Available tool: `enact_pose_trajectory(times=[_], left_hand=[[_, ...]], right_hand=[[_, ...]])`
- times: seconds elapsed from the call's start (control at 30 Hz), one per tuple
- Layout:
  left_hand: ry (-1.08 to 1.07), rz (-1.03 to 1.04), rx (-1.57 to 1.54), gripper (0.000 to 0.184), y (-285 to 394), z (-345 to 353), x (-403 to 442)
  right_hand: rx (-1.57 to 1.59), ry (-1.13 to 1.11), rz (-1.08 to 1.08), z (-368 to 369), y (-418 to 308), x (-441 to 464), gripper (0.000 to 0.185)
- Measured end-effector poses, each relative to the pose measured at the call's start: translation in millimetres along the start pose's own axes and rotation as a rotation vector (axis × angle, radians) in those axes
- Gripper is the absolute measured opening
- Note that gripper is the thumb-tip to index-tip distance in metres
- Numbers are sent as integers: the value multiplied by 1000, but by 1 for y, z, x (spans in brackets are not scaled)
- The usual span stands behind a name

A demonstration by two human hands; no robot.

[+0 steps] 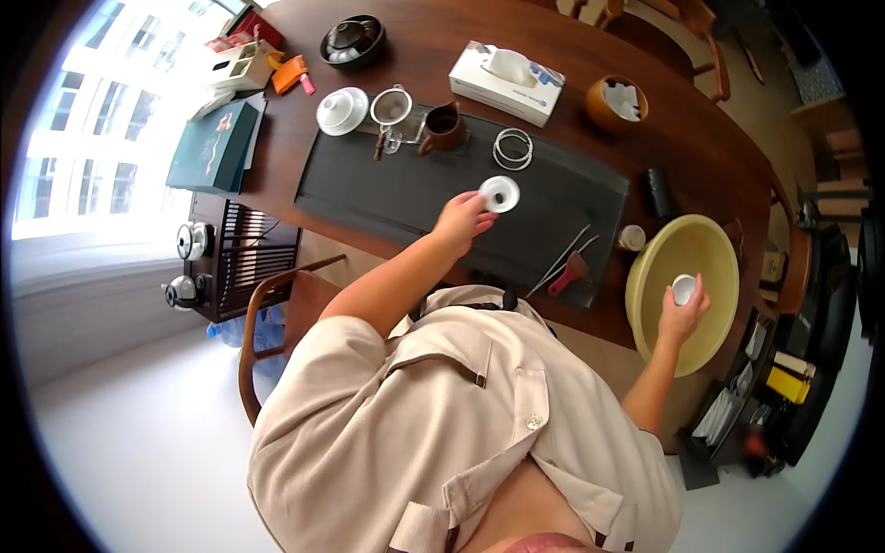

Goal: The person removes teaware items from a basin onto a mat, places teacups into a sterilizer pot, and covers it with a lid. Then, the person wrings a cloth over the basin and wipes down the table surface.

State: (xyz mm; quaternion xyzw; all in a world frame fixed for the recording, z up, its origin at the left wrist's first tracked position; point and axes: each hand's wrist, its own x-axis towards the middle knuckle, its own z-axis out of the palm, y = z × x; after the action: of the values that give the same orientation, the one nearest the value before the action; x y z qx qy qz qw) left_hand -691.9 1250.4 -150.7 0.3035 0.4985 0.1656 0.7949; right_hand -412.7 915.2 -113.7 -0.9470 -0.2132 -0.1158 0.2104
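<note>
My left hand [461,222] holds a small round white dish [500,194] with a dark centre by its edge, above the black tea tray [369,189]. Two white rings [513,148] lie on the tray just beyond it. Inside the rim of the large yellow basin [687,232], my right hand [683,319] grips a small white cup [683,289], its fingers around the sides. A strainer [391,106], a brown pitcher [443,127] and a lidded white bowl [342,111] stand at the tray's far left.
Metal tongs [558,261] and a red-handled brush [570,273] lie at the tray's right. Past the tray are a tissue box [507,85] and an orange-brown bowl [618,103]. A white jar [631,238] and black cylinder [658,193] stand by the basin. A chair [300,318] is at left.
</note>
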Motion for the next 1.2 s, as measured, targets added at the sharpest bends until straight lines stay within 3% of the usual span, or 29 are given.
enact_pose_trajectory(times=[0.07, 0.17, 0.23, 0.3, 0.37, 0.5, 0.57, 0.73, 0.83, 0.9, 1.03, 1.1, 1.2], left_hand=[[236, -16, -100, 24, 5, -48, -17], [402, 143, -282, 10, 14, -126, -16], [455, 220, -293, 11, 25, -161, -6], [440, 280, -317, 14, 44, -183, 1], [470, 303, -345, 19, 60, -184, 6], [377, 230, -286, 23, 62, -179, 8], [287, 159, -216, 22, 51, -174, 2], [25, -26, -83, 34, 27, -109, 18], [-58, -43, -88, 36, 32, -68, 41], [-62, -36, -93, 36, 37, -55, 49], [-8, -18, -78, 34, 40, -51, 53], [13, -19, -75, 33, 39, -52, 53], [49, -16, -70, 33, 31, -50, 60]], right_hand=[[-7, -5, -18, 2, 6, 2, 70], [-14, -29, -13, 0, -1, 6, 67], [-313, -77, -88, -8, -1, 11, 66], [-396, -72, -140, 1, 0, 18, 63], [-362, 63, -66, 4, 3, 22, 61], [-305, 89, 40, -6, -22, 24, 58], [86, 30, 213, 2, -39, 36, 57], [520, 8, 236, 24, -64, 34, 55], [839, -137, 318, 17, -106, 29, 48], [927, -355, 182, 18, -148, 19, 47], [506, -559, -586, 62, -240, 11, 57], [439, -736, -615, 95, -276, 13, 56], [304, -747, -722, 141, -292, 17, 56]])
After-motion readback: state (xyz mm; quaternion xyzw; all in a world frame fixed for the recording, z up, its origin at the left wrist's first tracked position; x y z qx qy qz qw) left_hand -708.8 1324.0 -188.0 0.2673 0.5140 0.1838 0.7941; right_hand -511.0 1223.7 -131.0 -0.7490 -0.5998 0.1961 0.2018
